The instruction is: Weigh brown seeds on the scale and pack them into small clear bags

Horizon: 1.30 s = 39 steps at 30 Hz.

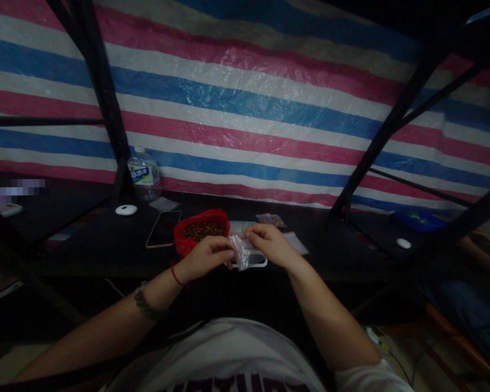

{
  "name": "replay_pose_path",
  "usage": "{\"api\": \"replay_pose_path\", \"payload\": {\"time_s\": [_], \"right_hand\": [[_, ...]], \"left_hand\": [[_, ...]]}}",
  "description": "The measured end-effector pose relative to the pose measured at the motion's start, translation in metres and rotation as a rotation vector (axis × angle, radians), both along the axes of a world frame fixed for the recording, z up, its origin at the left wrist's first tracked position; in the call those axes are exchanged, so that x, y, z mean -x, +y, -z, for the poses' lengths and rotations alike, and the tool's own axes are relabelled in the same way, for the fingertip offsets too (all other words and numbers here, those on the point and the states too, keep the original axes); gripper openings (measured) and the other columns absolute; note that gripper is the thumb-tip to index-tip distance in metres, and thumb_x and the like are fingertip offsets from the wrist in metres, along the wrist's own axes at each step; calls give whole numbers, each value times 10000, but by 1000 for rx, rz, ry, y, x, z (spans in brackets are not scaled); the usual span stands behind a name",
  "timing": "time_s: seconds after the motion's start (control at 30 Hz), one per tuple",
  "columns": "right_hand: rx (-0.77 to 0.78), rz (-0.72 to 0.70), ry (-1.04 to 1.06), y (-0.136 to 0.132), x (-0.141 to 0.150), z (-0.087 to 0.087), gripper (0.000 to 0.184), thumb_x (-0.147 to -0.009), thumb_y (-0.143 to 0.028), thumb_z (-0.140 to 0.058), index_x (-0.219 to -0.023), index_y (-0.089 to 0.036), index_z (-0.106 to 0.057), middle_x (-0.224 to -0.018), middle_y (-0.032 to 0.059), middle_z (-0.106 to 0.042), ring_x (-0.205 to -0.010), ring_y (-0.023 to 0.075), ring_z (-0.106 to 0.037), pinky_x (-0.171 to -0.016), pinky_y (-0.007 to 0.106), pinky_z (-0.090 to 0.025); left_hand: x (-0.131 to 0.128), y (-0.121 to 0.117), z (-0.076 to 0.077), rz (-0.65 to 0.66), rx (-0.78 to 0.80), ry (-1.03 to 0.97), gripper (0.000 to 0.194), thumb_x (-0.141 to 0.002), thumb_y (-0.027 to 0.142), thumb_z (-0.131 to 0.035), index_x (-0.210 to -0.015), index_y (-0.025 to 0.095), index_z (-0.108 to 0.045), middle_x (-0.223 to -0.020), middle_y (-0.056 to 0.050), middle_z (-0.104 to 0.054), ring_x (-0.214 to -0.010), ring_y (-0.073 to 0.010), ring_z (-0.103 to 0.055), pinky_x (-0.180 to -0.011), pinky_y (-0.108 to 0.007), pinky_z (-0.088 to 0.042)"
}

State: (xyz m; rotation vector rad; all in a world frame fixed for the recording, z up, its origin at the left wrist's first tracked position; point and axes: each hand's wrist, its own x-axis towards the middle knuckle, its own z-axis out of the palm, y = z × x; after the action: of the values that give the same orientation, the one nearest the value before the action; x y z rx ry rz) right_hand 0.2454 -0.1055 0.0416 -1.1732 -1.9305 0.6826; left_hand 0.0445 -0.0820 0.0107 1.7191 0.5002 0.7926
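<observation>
Between my two hands is a small clear plastic bag (pixel 240 255), crinkled and shiny. My left hand (pixel 209 255) pinches its left side with thumb and fingers. At the upper right of the bag, my right hand (pixel 269 242) has its fingertips closed on the edge. Just behind my left hand stands an open red bag (pixel 182 246) full of small brown pieces. Under the clear bag lies a white-rimmed tray (pixel 262 263), partly covered by my hands. A filled clear packet (pixel 271 220) rests behind my right hand, and flat plastic bags (pixel 297 243) lie beside it.
On the black table (pixel 106 247) are a phone (pixel 161 230), a white oval case (pixel 126 210) and a large plastic bottle (pixel 144 175). Black metal posts (pixel 106 92) rise at both sides before a striped sheet. Another white oval item (pixel 403 243) and a person's arm (pixel 484 253) are at right.
</observation>
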Motion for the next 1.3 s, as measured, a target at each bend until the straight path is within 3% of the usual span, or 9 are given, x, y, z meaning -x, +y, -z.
{"api": "replay_pose_path", "payload": {"time_s": [0.2, 0.3, 0.37, 0.5, 0.57, 0.7, 0.9, 1.1, 1.3], "right_hand": [[-105, 39, -77, 1, 4, 9, 183, -869, -243, -490, -856, -165, -655, -800, 23, -641, -740, 141, -569, -687, 259, -432], [-372, 261, -79, -4, 5, 11, 248, -814, -278, -605, -1039, -175, -624, -1043, 87, -636, -1005, 215, -558, -889, 360, -425], [-487, 356, -109, -11, 6, 12, 248, -783, -309, -656, -987, -173, -623, -1031, 101, -635, -1035, 240, -550, -928, 393, -410], [-321, 184, -146, -25, 17, 14, 257, -761, -359, -699, -945, -190, -635, -880, 48, -682, -819, 189, -631, -753, 309, -483], [-262, 123, -125, -29, 23, 16, 312, -741, -348, -725, -1002, -196, -648, -914, 40, -704, -824, 180, -652, -728, 281, -488], [-231, 83, -70, -27, 26, 19, 212, -787, -264, -675, -988, -201, -697, -933, 40, -728, -821, 168, -669, -726, 260, -485], [-89, 35, -35, -18, 13, 17, 154, -850, -235, -581, -826, -185, -725, -771, 13, -717, -680, 134, -626, -609, 219, -429], [-237, 150, -228, -16, 23, 22, 197, -839, -190, -545, -663, -170, -631, -622, 3, -603, -592, 125, -524, -573, 238, -344], [-340, 272, -317, -13, 30, 32, 195, -838, -166, -502, -650, -183, -549, -632, 20, -565, -628, 154, -518, -608, 267, -352]], "left_hand": [[0, 2, 3, -74, 2, 69, 320, -739, 456, -655, -708, 137, -647, -650, -36, -666, -528, -123, -586, -549, -241, -464], [-2, 4, 4, -174, -2, 52, 332, -751, 464, -636, -704, 136, -625, -662, -33, -659, -528, -111, -575, -548, -231, -469], [-3, 5, 5, -268, -6, 15, 318, -755, 453, -632, -716, 138, -614, -670, -27, -653, -529, -108, -572, -546, -229, -472], [-4, 5, 8, -352, -36, -26, 296, -758, 440, -630, -736, 146, -602, -682, -21, -648, -554, -121, -587, -551, -235, -482], [-5, 1, 8, -351, -102, 0, 283, -774, 426, -617, -730, 147, -613, -691, -28, -652, -595, -134, -602, -572, -236, -487], [-4, -5, 3, -331, -254, 82, 268, -818, 388, -579, -724, 145, -645, -660, -30, -645, -595, -133, -602, -568, -225, -473], [-3, -8, 1, -347, -319, 152, 261, -831, 361, -563, -729, 141, -661, -654, -34, -661, -561, -125, -603, -534, -212, -459], [-10, -7, 8, -461, -253, 212, 187, -752, 296, -559, -630, 163, -608, -501, 10, -596, -475, -121, -554, -460, -207, -404], [-11, -5, 10, -512, -148, 240, 131, -690, 255, -535, -591, 175, -564, -484, 29, -568, -442, -122, -552, -433, -208, -388]]}}
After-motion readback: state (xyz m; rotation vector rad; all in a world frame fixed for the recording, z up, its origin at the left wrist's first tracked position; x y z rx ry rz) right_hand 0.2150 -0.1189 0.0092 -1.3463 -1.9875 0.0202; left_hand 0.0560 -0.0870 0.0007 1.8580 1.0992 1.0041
